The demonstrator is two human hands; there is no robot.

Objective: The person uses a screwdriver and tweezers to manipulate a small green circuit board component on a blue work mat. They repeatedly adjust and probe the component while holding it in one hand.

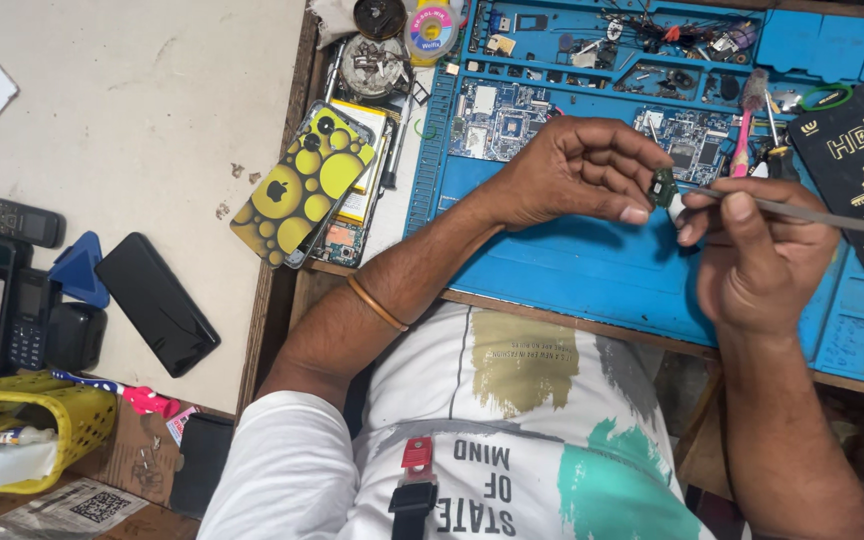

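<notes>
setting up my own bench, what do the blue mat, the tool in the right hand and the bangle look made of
Blue mat: probably silicone or rubber, matte, with moulded trays.
Tool held by the right hand: thin grey metal, dull sheen.
Bangle on the left wrist: copper or brass by its orange-brown shine, though I can't be sure.

The scene was bright and evenly lit, with soft light that seemed to come from above. Shadows were faint: only a thin, soft one lay on the blue mat under the left hand. The black phone, well to the left of that hand, carried a dull sheen without hard glare. Focus was sharp around both hands; the lower corners were darker and slightly softer.
</notes>
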